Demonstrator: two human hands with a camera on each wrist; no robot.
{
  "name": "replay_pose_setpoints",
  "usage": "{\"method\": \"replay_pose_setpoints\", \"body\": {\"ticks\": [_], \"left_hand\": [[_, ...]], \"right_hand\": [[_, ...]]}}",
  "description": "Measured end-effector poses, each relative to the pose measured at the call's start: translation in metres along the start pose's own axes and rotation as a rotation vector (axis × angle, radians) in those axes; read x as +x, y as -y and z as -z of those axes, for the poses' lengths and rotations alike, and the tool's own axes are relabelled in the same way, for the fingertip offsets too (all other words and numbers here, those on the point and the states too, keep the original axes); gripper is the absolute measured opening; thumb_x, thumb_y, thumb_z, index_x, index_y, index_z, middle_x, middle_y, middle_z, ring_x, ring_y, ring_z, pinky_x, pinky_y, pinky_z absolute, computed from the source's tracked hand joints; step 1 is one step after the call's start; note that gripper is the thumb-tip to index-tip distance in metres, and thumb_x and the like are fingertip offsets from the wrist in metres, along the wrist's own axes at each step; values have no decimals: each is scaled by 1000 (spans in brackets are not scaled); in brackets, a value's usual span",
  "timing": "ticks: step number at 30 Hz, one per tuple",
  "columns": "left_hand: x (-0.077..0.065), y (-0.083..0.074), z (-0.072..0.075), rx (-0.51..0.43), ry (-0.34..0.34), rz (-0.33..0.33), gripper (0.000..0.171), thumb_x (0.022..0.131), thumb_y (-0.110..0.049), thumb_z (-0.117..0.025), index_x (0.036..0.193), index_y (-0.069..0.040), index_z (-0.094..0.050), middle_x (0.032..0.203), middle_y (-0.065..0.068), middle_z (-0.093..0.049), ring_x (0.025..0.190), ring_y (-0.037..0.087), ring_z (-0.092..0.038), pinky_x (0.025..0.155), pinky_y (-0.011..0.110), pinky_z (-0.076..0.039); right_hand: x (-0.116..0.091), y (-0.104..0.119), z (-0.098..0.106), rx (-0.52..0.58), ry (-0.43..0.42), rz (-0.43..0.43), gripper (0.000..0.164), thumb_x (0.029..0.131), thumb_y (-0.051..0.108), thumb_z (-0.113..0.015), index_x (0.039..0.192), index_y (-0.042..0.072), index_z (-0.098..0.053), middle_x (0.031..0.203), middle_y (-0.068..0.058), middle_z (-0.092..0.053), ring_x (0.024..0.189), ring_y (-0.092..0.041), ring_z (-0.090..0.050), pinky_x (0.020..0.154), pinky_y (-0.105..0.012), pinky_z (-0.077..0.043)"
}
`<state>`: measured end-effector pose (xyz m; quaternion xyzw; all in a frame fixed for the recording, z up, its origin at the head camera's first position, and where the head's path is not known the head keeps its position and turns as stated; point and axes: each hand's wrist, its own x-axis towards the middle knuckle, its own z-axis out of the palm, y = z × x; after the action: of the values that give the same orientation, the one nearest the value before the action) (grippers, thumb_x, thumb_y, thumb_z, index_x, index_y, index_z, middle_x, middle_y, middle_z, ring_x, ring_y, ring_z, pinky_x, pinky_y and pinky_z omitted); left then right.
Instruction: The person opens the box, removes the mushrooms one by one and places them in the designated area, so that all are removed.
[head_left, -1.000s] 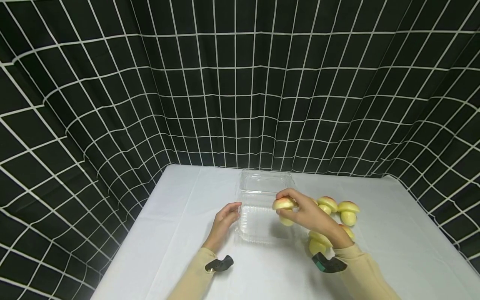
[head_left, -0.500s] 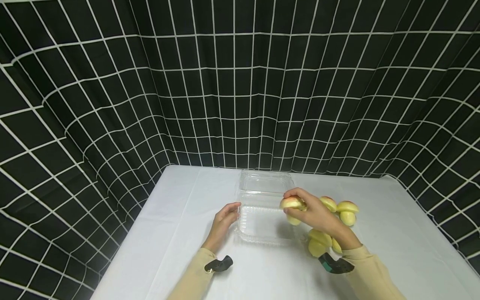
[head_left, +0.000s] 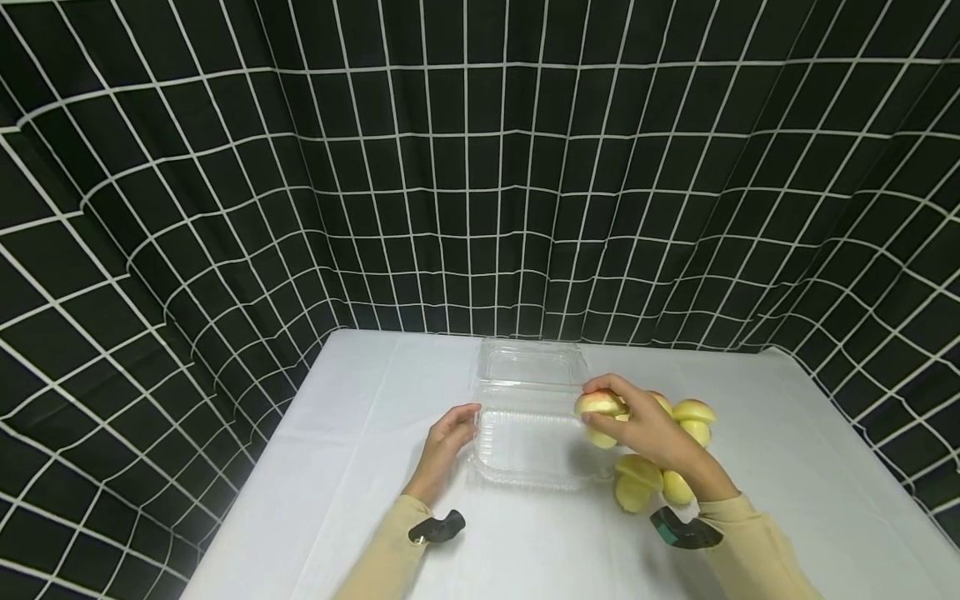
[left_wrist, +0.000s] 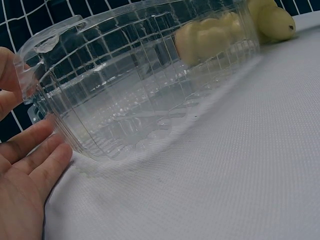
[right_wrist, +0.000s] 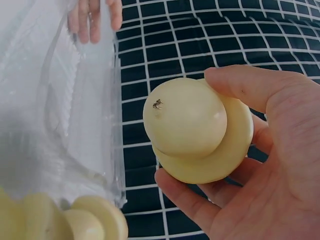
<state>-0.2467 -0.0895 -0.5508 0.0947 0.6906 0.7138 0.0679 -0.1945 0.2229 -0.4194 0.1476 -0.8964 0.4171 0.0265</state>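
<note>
My right hand (head_left: 637, 425) grips a toy mushroom (head_left: 600, 404) with a pale yellow stem and a yellow cap red on top, raised near the right edge of a clear plastic clamshell box (head_left: 525, 479). In the right wrist view the thumb and fingers close round the mushroom's cap (right_wrist: 215, 167), stem towards the camera. The box lies with its lid (head_left: 534, 364) folded back, nothing visible in its base. My left hand (head_left: 444, 450) touches the box's left end; in the left wrist view several nearly straight fingers (left_wrist: 42, 160) rest against its ribbed wall.
Several more toy mushrooms lie right of the box, including a near one (head_left: 634, 483) and a far right one (head_left: 695, 421); my right hand partly covers others. A white cloth (head_left: 375, 417) covers the table. A black curtain (head_left: 420, 208) with white grid lines hangs behind and at the sides.
My right hand has moved right with the mushroom, from over the box's base to its right edge. The near mushrooms show more fully. My left hand has stayed at the box.
</note>
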Motion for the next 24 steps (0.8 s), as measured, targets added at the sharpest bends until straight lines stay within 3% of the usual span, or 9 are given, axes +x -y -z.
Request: {"method": "replay_pose_setpoints", "body": {"ticks": [6,13,19,24], "left_hand": [[1,3,0,3,-1,-5,45,95,-16,-56,139,-6,-57,149,13,-54,144,33,-45,122,53,-36],[1,1,-1,5,0,1,46,94,-16,-55,139,-7,-57,150,13,-53,145,33,-44,123,54,-34],[0,1,-1,-2,0,15,46,95,-16,-55,140,-9,-57,151,11,-52,146,32,-42,124,54,-33],[0,1,-1,-8,-1,13,45,95,-16,-55,139,-9,-57,151,12,-52,146,33,-43,124,54,-33]], "right_hand": [[-6,-9,5,-34,-24,10,31,94,23,-73,122,12,-63,109,-5,-72,87,-8,-60,74,-21,-52],[-15,-16,15,10,-29,-61,35,96,25,-71,126,14,-60,119,-8,-67,95,-9,-60,79,-21,-54],[-22,-22,23,54,-60,-54,35,95,19,-71,127,9,-59,123,-15,-65,91,-5,-59,73,-21,-55],[-29,-28,32,-7,-103,-50,33,94,19,-73,124,11,-62,117,-13,-67,87,-3,-59,70,-21,-55]]}}
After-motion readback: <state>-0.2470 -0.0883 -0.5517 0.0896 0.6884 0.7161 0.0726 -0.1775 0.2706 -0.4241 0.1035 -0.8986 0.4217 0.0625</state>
